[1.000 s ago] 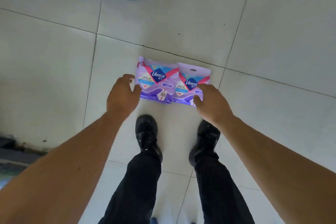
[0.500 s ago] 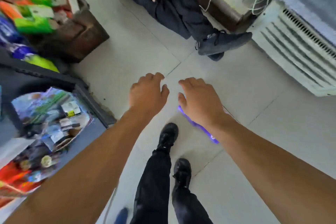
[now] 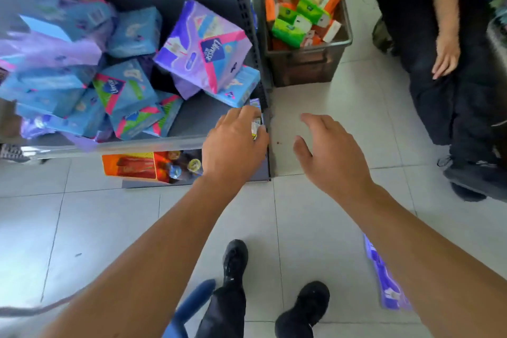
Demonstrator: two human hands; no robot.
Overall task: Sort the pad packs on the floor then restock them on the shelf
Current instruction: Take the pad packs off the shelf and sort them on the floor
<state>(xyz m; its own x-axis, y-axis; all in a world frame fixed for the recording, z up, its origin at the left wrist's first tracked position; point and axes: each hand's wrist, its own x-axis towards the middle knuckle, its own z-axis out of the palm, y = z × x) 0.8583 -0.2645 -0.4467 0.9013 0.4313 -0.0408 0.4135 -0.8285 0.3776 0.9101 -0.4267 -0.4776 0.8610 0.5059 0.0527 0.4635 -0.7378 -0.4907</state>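
A grey shelf (image 3: pixel 142 144) at upper left holds a jumbled heap of several blue and purple pad packs; a big purple one (image 3: pixel 204 46) lies tilted on top. My left hand (image 3: pixel 236 145) is at the shelf's right front corner, its fingers curled round a small purple-and-white pack (image 3: pixel 255 118) that is mostly hidden. To its right, my right hand (image 3: pixel 329 151) hovers over the floor, fingers spread and empty. Purple pad packs (image 3: pixel 384 280) lie on the floor at lower right, partly behind my right forearm.
A brown crate (image 3: pixel 307 68) of green and orange tissue packs stands right of the shelf upright. A seated person in dark clothes (image 3: pixel 452 90) fills the right edge. An orange snack box (image 3: pixel 131 166) sits on the bottom shelf. My shoes (image 3: pixel 301 307) stand on white tiles.
My view has swung from the floor up to the shelf. Both hands left the purple packs on the floor; the left hand now reaches the shelf corner.
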